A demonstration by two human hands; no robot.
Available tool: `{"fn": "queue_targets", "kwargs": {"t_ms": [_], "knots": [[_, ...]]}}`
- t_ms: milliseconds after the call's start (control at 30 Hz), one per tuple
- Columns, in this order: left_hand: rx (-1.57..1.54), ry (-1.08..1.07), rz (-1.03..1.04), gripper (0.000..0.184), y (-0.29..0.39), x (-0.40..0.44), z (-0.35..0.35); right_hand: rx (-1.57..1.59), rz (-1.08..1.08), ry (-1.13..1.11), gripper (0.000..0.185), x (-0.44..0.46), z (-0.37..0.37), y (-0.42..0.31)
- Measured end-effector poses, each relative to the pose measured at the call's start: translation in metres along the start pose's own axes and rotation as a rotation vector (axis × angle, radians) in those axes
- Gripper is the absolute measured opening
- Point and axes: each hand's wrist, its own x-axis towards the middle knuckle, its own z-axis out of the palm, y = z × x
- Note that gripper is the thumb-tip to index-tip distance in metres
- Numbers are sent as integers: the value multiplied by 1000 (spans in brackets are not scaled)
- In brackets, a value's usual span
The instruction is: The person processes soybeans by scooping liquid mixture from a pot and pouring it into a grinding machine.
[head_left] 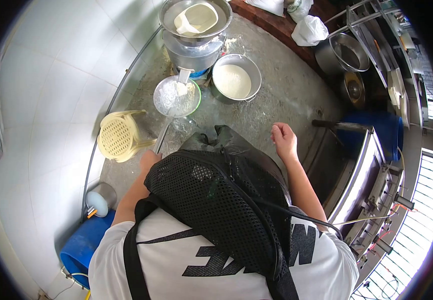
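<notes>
My left hand (149,161) is closed round a long metal handle (162,136), its fingers partly hidden by the black mesh bag on my chest. The handle runs up to a round vessel (177,98) with a green edge, which holds white, lumpy, wet-looking stuff; I cannot tell whether the two are joined. Above that vessel juts the metal spout (185,75) of a silver machine (192,52), with white stuff at its mouth. My right hand (284,142) hangs over the floor, fingers curled in, nothing visible in it. A metal pot (258,77) of creamy white liquid stands beside the machine.
On the machine, a wide metal bowl (166,23) holds a cream scoop (196,19). A yellow plastic stool (116,137) stands by the tiled wall at left. Blue barrels (84,245) and metal racks (364,37) flank me. White bags (309,31) lie at the back.
</notes>
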Motion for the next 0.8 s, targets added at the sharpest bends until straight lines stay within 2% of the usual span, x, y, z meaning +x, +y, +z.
{"fn": "queue_targets", "kwargs": {"t_ms": [500,700,800], "knots": [[52,17,47,52,9,5,21,46,70,61,29,-26,-32,38],[6,51,-11,52,62,-63,17,117,96,85,29,-40,-71,57],[-5,39,10,52,65,-54,33,136,101,116,28,-43,-93,85]]}}
